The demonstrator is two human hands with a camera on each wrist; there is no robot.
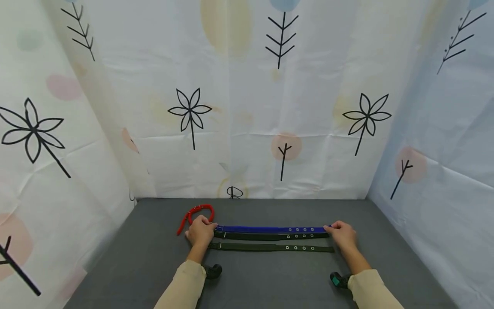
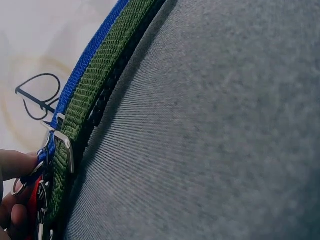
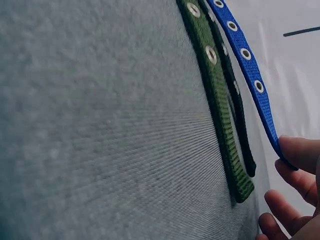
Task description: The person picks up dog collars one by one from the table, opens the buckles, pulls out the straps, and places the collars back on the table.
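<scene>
A blue collar (image 1: 262, 229) with metal eyelets stretches straight from hand to hand. At its buckle end the left hand (image 1: 201, 231) pinches it between thumb and finger. The right hand (image 1: 342, 234) pinches the other tip, seen close up in the right wrist view, where the blue strap (image 3: 250, 65) rises off the table. Just nearer lies a black collar (image 1: 254, 236), laid out flat. Nearest the person is a green collar (image 1: 262, 247), parallel to both, its metal buckle (image 2: 67, 150) showing in the left wrist view. A red collar (image 1: 211, 210) lies looped behind the left hand.
The grey table (image 1: 270, 279) meets a patterned cloth backdrop (image 1: 247, 163) at the back, with cloth on both sides too. Dark wrist devices (image 1: 213, 271) sit below each wrist.
</scene>
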